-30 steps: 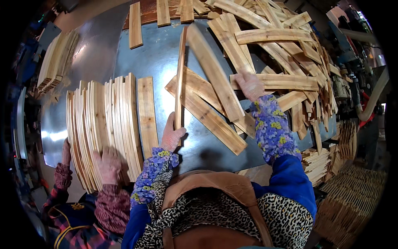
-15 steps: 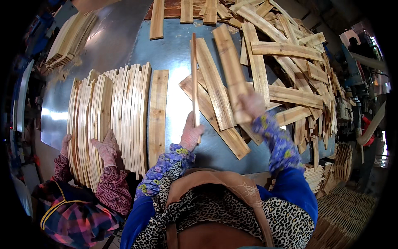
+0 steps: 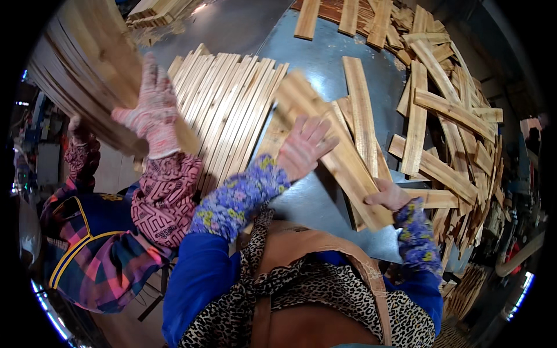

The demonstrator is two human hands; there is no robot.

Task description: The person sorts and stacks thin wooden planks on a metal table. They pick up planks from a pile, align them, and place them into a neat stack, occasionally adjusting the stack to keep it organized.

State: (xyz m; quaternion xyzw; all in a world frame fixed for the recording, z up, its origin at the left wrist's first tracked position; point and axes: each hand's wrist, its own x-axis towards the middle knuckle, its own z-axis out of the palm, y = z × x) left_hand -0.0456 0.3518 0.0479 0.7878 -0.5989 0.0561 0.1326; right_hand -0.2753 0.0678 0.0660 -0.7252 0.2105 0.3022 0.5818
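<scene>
Board tilted b/w both hands, near edge of bench

Held board (image 3: 348, 162) is over near-edge side of bench (image 3: 316, 200), b/w the on-edge row (image 3: 226, 110) and the loose pile (image 3: 458, 139). R hand (image 3: 390, 196) is closed round its near end, prob. b/c an end grip lets the whole length swing. L hand (image 3: 304, 149) has fingers spread over the long L side, not wrapped; prob. steadying, but can't tell how firmly it touches. Board's blurred.

Row stands on edge, packed side by side twd bench's L part, prob. so boards support each other & save room. Co-worker's gloved hand (image 3: 154, 119) is against a tilted bundle (image 3: 96, 64) at L; other co-worker hand (image 3: 81, 132) is low on its outer side, prob. to keep it from splaying. Pile at R edge lies crisscross, looks unsorted.

Count: 1 held board; 1 flat board (image 3: 272, 134) beside row, partly under L hand; 1 top board (image 3: 361, 110) just R of held one, w/ others partly under it; 3 spaced boards (image 3: 348, 17) at far edge; 1 stack (image 3: 156, 11), far L. Row approx. a dozen+; pile & bundle too overlapped/blurred to count.
</scene>
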